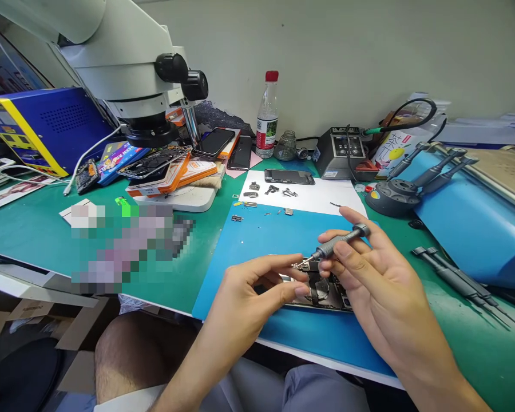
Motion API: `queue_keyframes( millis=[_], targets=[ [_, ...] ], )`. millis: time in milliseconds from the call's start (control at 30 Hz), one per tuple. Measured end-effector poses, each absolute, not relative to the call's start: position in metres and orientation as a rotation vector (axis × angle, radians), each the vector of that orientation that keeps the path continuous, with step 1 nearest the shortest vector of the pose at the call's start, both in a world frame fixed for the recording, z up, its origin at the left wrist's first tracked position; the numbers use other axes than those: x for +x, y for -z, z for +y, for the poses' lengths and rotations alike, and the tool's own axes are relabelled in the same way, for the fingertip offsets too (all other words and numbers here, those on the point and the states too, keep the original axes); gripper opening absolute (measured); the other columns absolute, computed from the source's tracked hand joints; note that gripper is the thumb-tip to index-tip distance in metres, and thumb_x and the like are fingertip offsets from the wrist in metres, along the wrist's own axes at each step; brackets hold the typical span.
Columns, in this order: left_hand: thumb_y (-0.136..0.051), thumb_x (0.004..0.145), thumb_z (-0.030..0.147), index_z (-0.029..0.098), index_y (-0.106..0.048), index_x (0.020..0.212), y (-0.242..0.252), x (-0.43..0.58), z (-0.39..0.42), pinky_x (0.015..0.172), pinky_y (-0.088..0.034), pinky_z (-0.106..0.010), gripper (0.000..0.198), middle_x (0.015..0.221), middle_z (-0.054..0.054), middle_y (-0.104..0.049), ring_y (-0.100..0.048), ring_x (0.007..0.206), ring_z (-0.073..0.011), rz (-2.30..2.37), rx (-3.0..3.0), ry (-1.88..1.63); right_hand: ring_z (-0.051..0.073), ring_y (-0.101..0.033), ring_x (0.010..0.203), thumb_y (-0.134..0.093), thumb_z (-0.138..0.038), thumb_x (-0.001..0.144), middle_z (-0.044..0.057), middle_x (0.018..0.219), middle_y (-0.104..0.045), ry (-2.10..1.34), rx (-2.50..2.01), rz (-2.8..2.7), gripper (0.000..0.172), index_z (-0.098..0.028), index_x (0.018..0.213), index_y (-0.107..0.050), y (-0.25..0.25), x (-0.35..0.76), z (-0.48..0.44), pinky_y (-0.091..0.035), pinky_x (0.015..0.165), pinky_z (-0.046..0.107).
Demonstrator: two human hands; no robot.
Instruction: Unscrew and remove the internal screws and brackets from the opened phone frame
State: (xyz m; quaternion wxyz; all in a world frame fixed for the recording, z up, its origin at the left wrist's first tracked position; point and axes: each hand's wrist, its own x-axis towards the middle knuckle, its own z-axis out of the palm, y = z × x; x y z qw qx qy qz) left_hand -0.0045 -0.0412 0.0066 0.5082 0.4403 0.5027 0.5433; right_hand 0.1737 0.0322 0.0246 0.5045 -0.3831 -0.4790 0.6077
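Observation:
My right hand (381, 274) grips a grey precision screwdriver (332, 246) between thumb and fingers, its thin shaft slanting down to the left. At that tip, my left hand (257, 292) has its fingers curled, thumb close to the fingertips; whatever lies between them is too small to make out. Under both hands an opened phone (326, 297) lies on the blue mat (223, 269), its inner parts exposed and partly covered by my fingers. Beyond it, small metal phone parts (272, 190) and a detached phone screen (289, 177) rest on white paper (326, 194).
A microscope (124, 74) rises at the left over stacked phones and boxes (184, 171). A bottle (266, 120) and a soldering station (341, 151) stand at the back. On the right are a screwdriver holder (392, 194) and several loose screwdrivers (459, 277).

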Motion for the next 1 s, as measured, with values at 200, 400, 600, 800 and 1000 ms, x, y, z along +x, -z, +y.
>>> queue_keyframes(
  millis=[200, 400, 600, 800, 1000],
  targets=[
    [-0.065, 0.109, 0.027, 0.029, -0.083, 0.105, 0.001, 0.005, -0.048, 0.09, -0.049, -0.041, 0.019, 0.107, -0.003, -0.075, -0.065, 0.101, -0.0228, 1.731, 1.662, -1.389, 0.017, -0.07, 0.075, -0.085, -0.042, 0.093, 0.001, 0.104, -0.074, -1.015, -1.026, -1.364, 0.07, -0.035, 0.155, -0.053, -0.036, 0.176, 0.042, -0.064, 0.069, 0.031],
    [-0.062, 0.112, 0.031, 0.028, -0.079, 0.129, 0.012, 0.018, -0.048, 0.107, -0.048, -0.054, 0.024, 0.14, -0.01, -0.073, -0.064, 0.131, -0.0318, 1.937, 2.134, -1.219, 0.022, -0.072, 0.088, -0.071, -0.034, 0.104, 0.004, 0.115, -0.069, -0.617, -0.949, -1.766, 0.052, -0.037, 0.15, -0.047, -0.023, 0.163, 0.044, -0.065, 0.081, 0.044],
    [-0.058, 0.114, 0.033, 0.026, -0.076, 0.135, 0.011, 0.018, -0.046, 0.103, -0.052, -0.052, 0.029, 0.136, -0.008, -0.075, -0.067, 0.126, -0.0296, 1.949, 2.181, -1.106, 0.024, -0.074, 0.093, -0.068, -0.031, 0.106, 0.007, 0.125, -0.071, -0.622, -0.971, -1.863, 0.057, -0.038, 0.157, -0.043, -0.009, 0.16, 0.042, -0.064, 0.082, 0.045],
    [-0.057, 0.113, 0.03, 0.026, -0.076, 0.133, 0.01, 0.019, -0.045, 0.103, -0.051, -0.051, 0.027, 0.134, -0.007, -0.075, -0.067, 0.124, -0.0292, 1.966, 2.15, -1.084, 0.023, -0.074, 0.095, -0.066, -0.026, 0.107, 0.005, 0.128, -0.07, -0.568, -0.955, -1.948, 0.061, -0.042, 0.16, -0.04, -0.008, 0.161, 0.043, -0.062, 0.08, 0.043],
    [-0.057, 0.113, 0.029, 0.026, -0.077, 0.128, 0.011, 0.019, -0.045, 0.102, -0.051, -0.051, 0.026, 0.133, -0.007, -0.076, -0.068, 0.123, -0.0288, 1.972, 2.149, -1.08, 0.023, -0.074, 0.093, -0.066, -0.024, 0.107, 0.005, 0.123, -0.07, -0.54, -0.953, -1.983, 0.062, -0.041, 0.161, -0.041, -0.007, 0.161, 0.043, -0.063, 0.081, 0.041]
  ],
)
